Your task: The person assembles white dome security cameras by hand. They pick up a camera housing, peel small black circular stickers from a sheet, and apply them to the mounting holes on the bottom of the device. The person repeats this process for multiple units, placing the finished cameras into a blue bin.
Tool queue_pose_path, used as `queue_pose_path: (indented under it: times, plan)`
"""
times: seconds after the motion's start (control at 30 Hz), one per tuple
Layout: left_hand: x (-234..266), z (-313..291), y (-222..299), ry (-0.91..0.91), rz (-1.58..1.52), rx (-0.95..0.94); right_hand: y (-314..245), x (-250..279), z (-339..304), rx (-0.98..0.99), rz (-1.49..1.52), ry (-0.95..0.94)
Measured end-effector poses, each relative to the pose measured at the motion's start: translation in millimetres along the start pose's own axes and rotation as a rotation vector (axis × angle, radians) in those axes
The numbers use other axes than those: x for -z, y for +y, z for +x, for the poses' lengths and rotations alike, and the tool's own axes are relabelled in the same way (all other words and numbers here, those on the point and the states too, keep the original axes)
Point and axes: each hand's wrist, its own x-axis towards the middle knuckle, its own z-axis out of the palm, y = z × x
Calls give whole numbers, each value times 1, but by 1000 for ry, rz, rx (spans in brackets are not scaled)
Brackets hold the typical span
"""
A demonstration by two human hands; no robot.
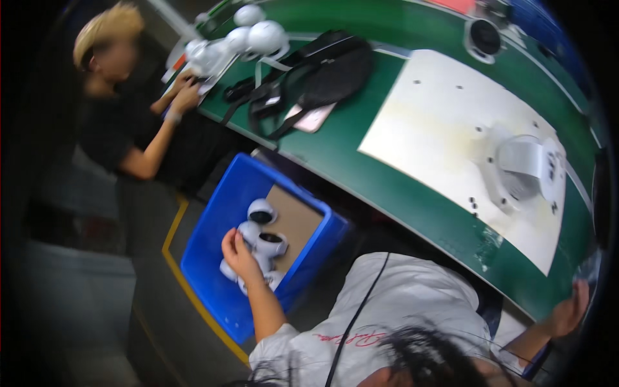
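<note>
My left hand (243, 259) reaches down into a blue plastic bin (219, 309). Its fingers are slightly apart against a white rounded housing (250, 232), with no firm grip showing. Around it lie several more white housings, among them one with a dark round face (262, 211) and one with a dark opening (271, 244). At the far right my right hand (570, 311) is raised by the table's edge, blurred. Something clear and shiny (588, 267) is close to its fingers; whether they hold it is unclear.
On the green table (335, 151), a white sheet (419, 122) carries a white device with a curved bracket (521, 161). A black bag (338, 71), a pink phone (314, 118) and white spherical parts (265, 39) lie farther left. A co-worker (109, 116) handles something at the table's left end.
</note>
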Motion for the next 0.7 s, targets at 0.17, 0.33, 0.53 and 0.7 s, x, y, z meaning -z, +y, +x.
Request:
queue_pose_path:
  times: [0.17, 0.33, 0.53, 0.7]
  plan:
    - [-64, 7, 56, -210, -78, -175, -38, -7, 2, -55, -127, 76]
    - [-161, 16, 111, -433, -228, -478, -90, 33, -22, -234, -341, 213]
    - [-234, -59, 197, -999, -275, -1114, -78, 44, -22, -498, -649, 196]
    - [-265, -75, 157, -1258, -173, -1444, -11, 89, -11, -453, -804, 277]
